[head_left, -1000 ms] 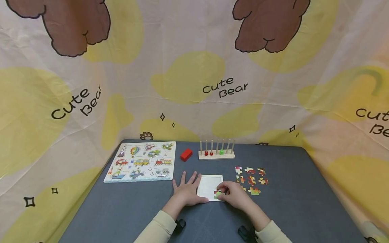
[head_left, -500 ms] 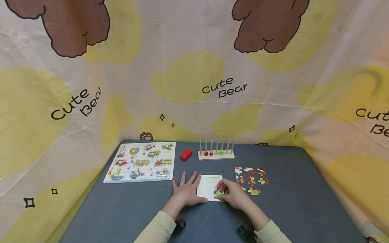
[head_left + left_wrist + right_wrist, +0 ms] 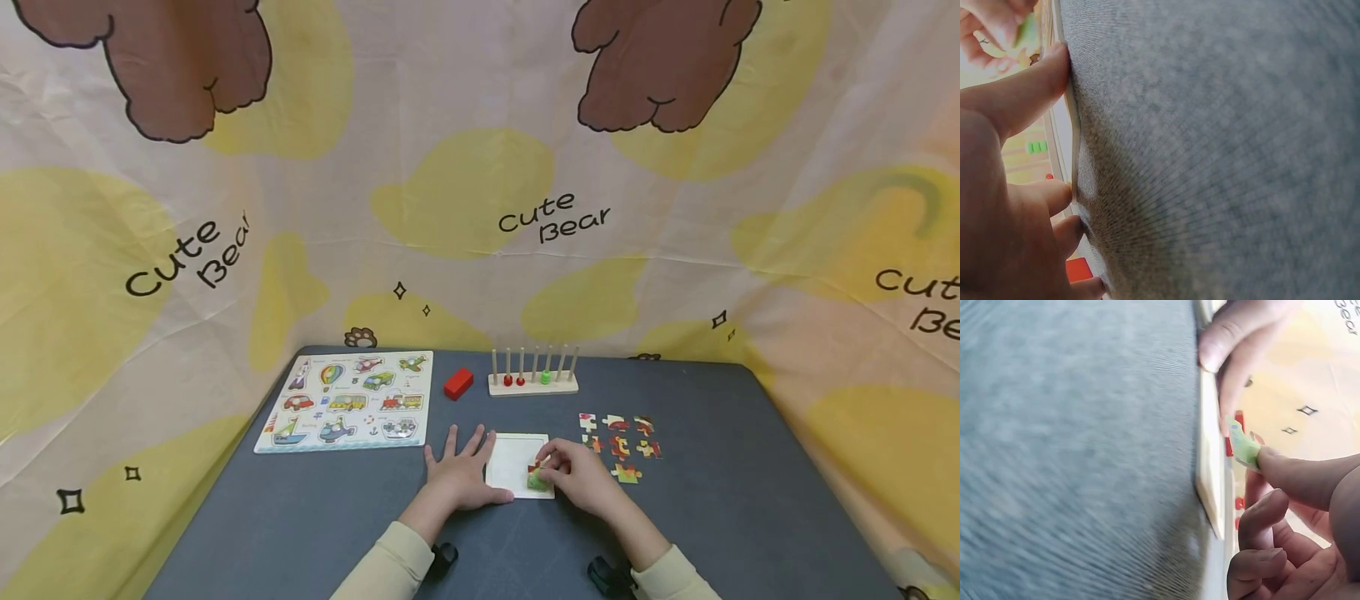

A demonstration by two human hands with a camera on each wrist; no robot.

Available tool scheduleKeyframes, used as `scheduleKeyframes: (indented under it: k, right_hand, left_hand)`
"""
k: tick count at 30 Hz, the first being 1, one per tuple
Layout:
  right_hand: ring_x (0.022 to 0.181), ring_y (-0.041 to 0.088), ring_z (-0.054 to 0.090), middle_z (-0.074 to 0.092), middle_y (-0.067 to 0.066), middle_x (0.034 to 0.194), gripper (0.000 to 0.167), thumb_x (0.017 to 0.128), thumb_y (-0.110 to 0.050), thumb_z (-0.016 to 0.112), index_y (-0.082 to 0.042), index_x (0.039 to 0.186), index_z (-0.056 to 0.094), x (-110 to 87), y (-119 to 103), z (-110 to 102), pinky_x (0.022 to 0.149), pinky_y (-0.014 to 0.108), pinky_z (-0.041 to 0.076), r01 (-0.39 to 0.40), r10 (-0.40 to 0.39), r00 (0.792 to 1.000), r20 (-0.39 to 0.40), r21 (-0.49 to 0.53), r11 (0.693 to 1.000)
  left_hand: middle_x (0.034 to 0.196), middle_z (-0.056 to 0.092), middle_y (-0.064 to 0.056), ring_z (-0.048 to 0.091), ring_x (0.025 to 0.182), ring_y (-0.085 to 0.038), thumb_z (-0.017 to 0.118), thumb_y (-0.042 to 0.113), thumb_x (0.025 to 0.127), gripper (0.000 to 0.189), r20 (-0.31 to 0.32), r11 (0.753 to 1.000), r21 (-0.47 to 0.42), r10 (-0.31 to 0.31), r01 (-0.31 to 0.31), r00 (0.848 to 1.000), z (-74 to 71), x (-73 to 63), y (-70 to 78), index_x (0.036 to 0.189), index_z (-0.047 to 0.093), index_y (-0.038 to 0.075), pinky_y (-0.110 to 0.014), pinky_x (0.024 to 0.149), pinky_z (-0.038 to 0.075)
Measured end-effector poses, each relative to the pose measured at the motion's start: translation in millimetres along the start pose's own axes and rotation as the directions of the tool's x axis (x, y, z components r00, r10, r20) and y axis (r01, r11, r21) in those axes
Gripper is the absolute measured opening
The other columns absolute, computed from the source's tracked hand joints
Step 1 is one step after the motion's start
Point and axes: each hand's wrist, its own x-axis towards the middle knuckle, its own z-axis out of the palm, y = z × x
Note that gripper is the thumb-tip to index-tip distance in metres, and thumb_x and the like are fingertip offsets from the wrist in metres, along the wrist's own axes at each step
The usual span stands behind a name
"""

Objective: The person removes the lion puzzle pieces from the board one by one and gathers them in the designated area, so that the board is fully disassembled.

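In the head view a white puzzle tray (image 3: 512, 460) lies flat near the table's front. My left hand (image 3: 462, 477) is spread against its left side, fingers straight, thumb along the front edge. The left wrist view shows that thumb (image 3: 1035, 87) on the tray's rim. Thumb and fingers of my right hand (image 3: 577, 477) pinch a green jigsaw piece (image 3: 536, 477) over the tray's front right corner. Seen from the right wrist, the jigsaw piece (image 3: 1245, 445) is tilted, just above the tray (image 3: 1210, 444). Several loose jigsaw pieces (image 3: 620, 447) lie right of the tray, partly hidden by my right hand.
A picture board (image 3: 347, 402) of vehicles lies at the back left. Beside it are a red block (image 3: 458, 384) and a wooden peg stand (image 3: 533, 387) with red and green beads. A printed cloth (image 3: 465, 192) hangs behind the table.
The green jigsaw piece has turned slightly in my right hand's pinch, and more of it shows. The right hand has shifted a little. My left hand stays in place.
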Motion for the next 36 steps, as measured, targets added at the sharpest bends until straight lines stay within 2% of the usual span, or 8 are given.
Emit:
scheduleKeyframes:
  k: [5,14,21,27,36]
  right_hand:
    - [0.064,0.008,0.056,0.07,-0.002,0.083,0.009,0.092,-0.015,0.075,-0.013,0.1,0.072,-2.7,-1,-10,0.059,0.023,0.047,0.032,-0.031,0.998,-0.051,0.028,0.999]
    - [0.067,0.014,0.055,0.068,-0.003,0.085,0.01,0.094,-0.016,0.072,-0.014,0.104,0.072,-12.0,0,-32,0.058,0.026,0.047,-0.062,0.064,0.991,-0.115,0.023,0.998]
    - [0.067,0.014,0.056,0.067,0.0,0.084,0.01,0.096,-0.018,0.07,-0.013,0.105,0.07,-20.5,8,-46,0.058,0.027,0.048,-0.073,0.075,0.989,-0.131,0.019,0.997]
    - [0.071,0.014,0.057,0.067,0.0,0.086,0.014,0.095,-0.019,0.072,-0.013,0.107,0.071,-25.3,17,-57,0.062,0.026,0.049,-0.128,0.126,0.977,-0.174,0.005,0.992]
    - [0.071,0.018,0.057,0.068,0.005,0.09,0.017,0.096,-0.02,0.07,-0.009,0.11,0.07,-37.5,29,-81,0.06,0.027,0.046,-0.128,0.124,0.974,-0.191,-0.008,0.992]
  left_hand:
    - [0.168,0.024,0.0,0.005,0.155,-0.045,0.071,0.073,0.076,0.104,0.0,1.0,0.0,-0.001,0.001,1.0,-0.5,-0.9,0.3,0.16,0.032,0.026,-0.08,0.111,0.005]
    - [0.169,0.023,0.001,0.004,0.155,-0.044,0.071,0.073,0.075,0.104,0.004,1.0,-0.008,0.002,-0.002,1.0,0.3,-0.1,-0.7,0.16,0.031,0.027,-0.08,0.111,0.004]
    - [0.169,0.022,0.002,0.002,0.155,-0.043,0.071,0.072,0.076,0.104,0.009,1.0,-0.013,0.007,-0.007,1.0,0.6,1.1,-1.3,0.161,0.029,0.028,-0.08,0.111,0.003]
    - [0.169,0.022,0.001,0.003,0.155,-0.045,0.071,0.072,0.076,0.104,0.01,1.0,-0.012,0.008,-0.008,1.0,-0.1,0.4,-0.4,0.16,0.03,0.027,-0.08,0.111,0.004]
    - [0.169,0.022,0.002,0.003,0.155,-0.043,0.071,0.072,0.077,0.104,0.014,1.0,-0.016,0.008,-0.008,1.0,-0.8,0.3,-0.9,0.16,0.03,0.027,-0.08,0.111,0.003]
